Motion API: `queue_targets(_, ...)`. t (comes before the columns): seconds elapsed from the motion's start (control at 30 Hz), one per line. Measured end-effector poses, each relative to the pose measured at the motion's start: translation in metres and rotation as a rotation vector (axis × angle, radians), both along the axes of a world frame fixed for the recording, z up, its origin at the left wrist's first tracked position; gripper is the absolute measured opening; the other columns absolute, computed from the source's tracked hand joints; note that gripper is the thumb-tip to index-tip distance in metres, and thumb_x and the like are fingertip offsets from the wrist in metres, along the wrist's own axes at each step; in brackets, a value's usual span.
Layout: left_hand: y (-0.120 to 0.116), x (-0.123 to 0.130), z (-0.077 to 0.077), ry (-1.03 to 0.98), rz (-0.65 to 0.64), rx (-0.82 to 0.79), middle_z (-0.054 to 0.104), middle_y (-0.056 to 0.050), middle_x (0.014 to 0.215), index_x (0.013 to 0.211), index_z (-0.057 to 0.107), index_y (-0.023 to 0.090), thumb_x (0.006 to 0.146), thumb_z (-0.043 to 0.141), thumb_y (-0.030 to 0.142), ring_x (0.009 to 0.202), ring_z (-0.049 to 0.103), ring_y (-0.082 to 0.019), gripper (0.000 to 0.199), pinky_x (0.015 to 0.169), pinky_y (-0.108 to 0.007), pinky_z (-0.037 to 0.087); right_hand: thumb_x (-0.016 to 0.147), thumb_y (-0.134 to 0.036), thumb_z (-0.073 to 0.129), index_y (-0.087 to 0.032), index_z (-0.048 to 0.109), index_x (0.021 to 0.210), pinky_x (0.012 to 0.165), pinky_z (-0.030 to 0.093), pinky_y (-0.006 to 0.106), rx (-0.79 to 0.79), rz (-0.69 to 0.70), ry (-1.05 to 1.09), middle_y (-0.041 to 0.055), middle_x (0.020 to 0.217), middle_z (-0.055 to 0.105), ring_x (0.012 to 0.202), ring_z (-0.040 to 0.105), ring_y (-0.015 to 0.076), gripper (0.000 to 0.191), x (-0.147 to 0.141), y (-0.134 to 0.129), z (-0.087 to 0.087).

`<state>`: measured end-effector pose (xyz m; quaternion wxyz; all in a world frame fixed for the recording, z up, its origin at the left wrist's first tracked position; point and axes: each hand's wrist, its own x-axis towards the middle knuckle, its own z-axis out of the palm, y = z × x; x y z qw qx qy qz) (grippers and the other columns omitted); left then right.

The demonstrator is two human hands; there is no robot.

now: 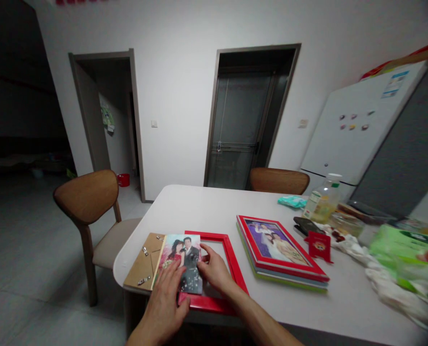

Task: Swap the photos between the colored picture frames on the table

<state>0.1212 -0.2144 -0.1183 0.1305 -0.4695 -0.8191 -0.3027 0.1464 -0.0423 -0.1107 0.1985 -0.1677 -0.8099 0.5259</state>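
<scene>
A printed photograph of two people lies on a red picture frame, over its left side. My left hand presses flat on the photograph's lower left, fingers spread. My right hand grips its right edge, and the fingers hide part of the frame opening. Left of the photograph, a brown backing board with small metal clips lies on the white table. The frame's lower edge shows under my hands.
A stack of red frames lies to the right. Beyond are a phone, red card, oil bottle, crumpled white cloth and green packets. Wooden chairs stand at the table's far and left sides, with a refrigerator at the right.
</scene>
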Motion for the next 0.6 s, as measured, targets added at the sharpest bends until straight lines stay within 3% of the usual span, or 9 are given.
queue_targets(0.13, 0.018, -0.004, -0.003, 0.021, 0.018, 0.108, 0.041, -0.013, 0.126, 0.119, 0.04, 0.013, 0.062, 0.041, 0.006, 0.118, 0.034, -0.025, 0.058, 0.095, -0.047, 0.031, 0.064, -0.021, 0.053, -0.012, 0.043, 0.115, 0.046, 0.037, 0.02, -0.295, -0.002, 0.203, -0.0022, 0.061, 0.056, 0.048, 0.047, 0.0084, 0.052, -0.011, -0.021, 0.024)
queue_targets(0.23, 0.024, -0.014, 0.009, -0.033, 0.029, 0.315, 0.047, -0.011, 0.122, 0.116, 0.044, 0.014, 0.065, 0.034, 0.003, 0.115, 0.039, -0.021, 0.053, 0.097, -0.042, 0.031, 0.067, -0.026, 0.053, -0.015, 0.037, 0.119, 0.051, 0.041, 0.021, -0.397, 0.082, 0.34, -0.0002, 0.073, 0.057, 0.055, 0.051, 0.009, 0.055, -0.005, -0.03, 0.048)
queue_targets(0.3, 0.026, -0.017, 0.021, -0.157, 0.054, 0.461, 0.052, -0.009, 0.117, 0.115, 0.046, 0.016, 0.072, 0.035, 0.009, 0.111, 0.044, -0.02, 0.045, 0.096, -0.038, 0.033, 0.069, -0.03, 0.052, -0.017, 0.038, 0.119, 0.056, 0.044, 0.023, -0.427, 0.094, 0.374, 0.0025, 0.082, 0.057, 0.064, 0.055, 0.0113, 0.054, 0.002, -0.031, 0.055)
queue_targets(0.37, 0.028, -0.013, 0.032, -0.34, 0.106, 0.621, 0.055, -0.008, 0.114, 0.113, 0.048, 0.016, 0.076, 0.04, 0.018, 0.108, 0.047, -0.021, 0.038, 0.094, -0.036, 0.035, 0.068, -0.033, 0.053, -0.016, 0.041, 0.117, 0.06, 0.045, 0.026, -0.453, 0.026, 0.312, 0.0055, 0.087, 0.058, 0.071, 0.057, 0.0139, 0.054, 0.007, -0.028, 0.05)
queue_targets(0.47, 0.036, 0.002, 0.041, -0.682, 0.127, 0.833, 0.06, -0.01, 0.105, 0.11, 0.049, 0.012, 0.078, 0.043, 0.03, 0.1, 0.053, -0.024, 0.038, 0.088, -0.036, 0.04, 0.068, -0.034, 0.051, -0.015, 0.04, 0.117, 0.06, 0.046, 0.027, -0.614, -0.079, 0.123, 0.0086, 0.089, 0.059, 0.071, 0.058, 0.0158, 0.054, 0.014, -0.019, 0.032)
queue_targets(0.53, 0.045, 0.013, 0.04, -0.875, 0.079, 0.878, 0.062, -0.012, 0.1, 0.11, 0.048, 0.009, 0.077, 0.043, 0.033, 0.094, 0.057, -0.025, 0.041, 0.082, -0.036, 0.045, 0.069, -0.03, 0.045, -0.016, 0.039, 0.118, 0.057, 0.046, 0.025, -0.692, -0.061, 0.101, 0.009, 0.089, 0.061, 0.07, 0.059, 0.016, 0.051, 0.019, -0.01, 0.023)
queue_targets(0.6, 0.05, 0.018, 0.035, -0.945, 0.027, 0.848, 0.06, -0.013, 0.105, 0.114, 0.043, 0.008, 0.075, 0.044, 0.031, 0.096, 0.056, -0.024, 0.045, 0.081, -0.035, 0.046, 0.068, -0.022, 0.039, -0.015, 0.04, 0.115, 0.054, 0.045, 0.023, -0.652, -0.042, 0.153, 0.009, 0.091, 0.063, 0.071, 0.06, 0.016, 0.047, 0.024, 0.002, 0.02)
